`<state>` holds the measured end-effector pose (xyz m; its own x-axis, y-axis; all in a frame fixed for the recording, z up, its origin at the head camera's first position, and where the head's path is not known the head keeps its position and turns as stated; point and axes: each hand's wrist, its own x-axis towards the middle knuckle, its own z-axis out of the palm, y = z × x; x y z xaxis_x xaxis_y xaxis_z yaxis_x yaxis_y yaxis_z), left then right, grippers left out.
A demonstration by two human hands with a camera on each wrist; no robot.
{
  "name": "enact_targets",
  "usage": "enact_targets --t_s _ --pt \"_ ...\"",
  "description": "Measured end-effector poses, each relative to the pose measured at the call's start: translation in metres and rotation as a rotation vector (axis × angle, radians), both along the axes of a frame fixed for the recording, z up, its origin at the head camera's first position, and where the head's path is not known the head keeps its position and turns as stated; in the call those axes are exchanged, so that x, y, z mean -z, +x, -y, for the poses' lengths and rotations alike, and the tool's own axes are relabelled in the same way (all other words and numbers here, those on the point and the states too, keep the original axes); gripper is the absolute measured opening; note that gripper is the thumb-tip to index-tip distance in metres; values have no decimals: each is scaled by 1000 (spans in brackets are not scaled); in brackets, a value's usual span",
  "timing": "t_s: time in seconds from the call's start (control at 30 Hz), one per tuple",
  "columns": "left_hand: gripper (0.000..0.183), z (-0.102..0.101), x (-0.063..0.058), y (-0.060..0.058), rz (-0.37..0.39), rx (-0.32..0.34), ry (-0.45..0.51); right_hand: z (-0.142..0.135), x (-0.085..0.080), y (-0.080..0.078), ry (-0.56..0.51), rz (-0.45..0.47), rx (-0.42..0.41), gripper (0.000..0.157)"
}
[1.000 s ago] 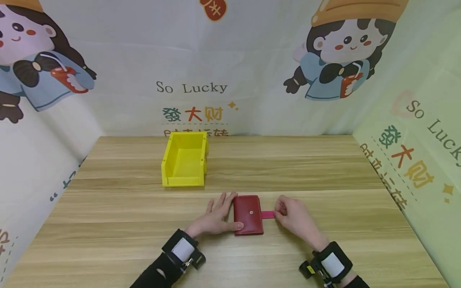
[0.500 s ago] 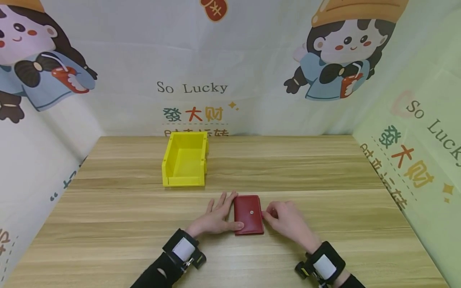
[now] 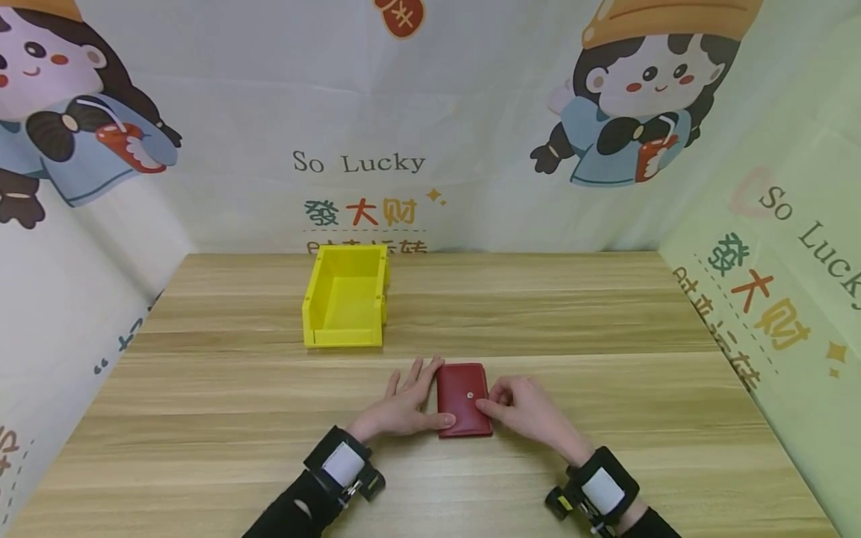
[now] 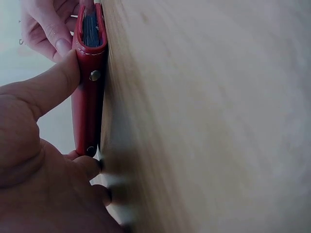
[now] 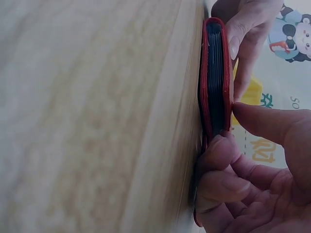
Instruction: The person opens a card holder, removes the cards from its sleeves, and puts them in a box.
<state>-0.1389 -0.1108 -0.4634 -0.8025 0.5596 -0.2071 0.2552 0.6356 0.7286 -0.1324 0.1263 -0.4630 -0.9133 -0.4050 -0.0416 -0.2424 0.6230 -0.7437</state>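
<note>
A red snap-button card holder (image 3: 460, 385) lies closed on the table. My left hand (image 3: 399, 409) rests along its left side, thumb on the cover and straight fingers spread near the far corner. From the right, my right hand (image 3: 528, 411) has its thumb on the cover's edge. The right wrist view shows that thumb and the curled forefinger pinching the cover's edge, beside a stack of dark sleeves (image 5: 216, 73). Part of a red strap (image 5: 197, 216) shows below those fingers. Two metal snaps (image 4: 95, 75) sit on the spine side.
A yellow open-front bin (image 3: 346, 299) stands farther back, left of the card holder. The wood-grain table (image 3: 572, 314) is bordered by a printed backdrop (image 3: 471, 149) behind and at both sides.
My right hand has moved left, from holding the pink strap outstretched to the card holder's right edge; the strap no longer shows in the head view. My left hand has stayed in place.
</note>
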Motion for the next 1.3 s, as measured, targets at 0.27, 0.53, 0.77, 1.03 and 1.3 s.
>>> enact_targets --t_s 0.27,0.53,0.77,1.03,1.3 --pt "91 0 0 -1 7 1 0 0 0 -2 -17 66 7 25" --pt "92 -1 1 0 9 11 19 0 2 -3 -26 63 19 29" --pt "91 1 2 1 -17 -2 27 1 2 -6 -68 58 19 32" --pt "80 2 2 6 -174 -95 142 8 -8 -6 -275 155 -21 22" --pt "52 2 -8 7 -163 -115 344 16 -9 -6 -435 241 -110 19"
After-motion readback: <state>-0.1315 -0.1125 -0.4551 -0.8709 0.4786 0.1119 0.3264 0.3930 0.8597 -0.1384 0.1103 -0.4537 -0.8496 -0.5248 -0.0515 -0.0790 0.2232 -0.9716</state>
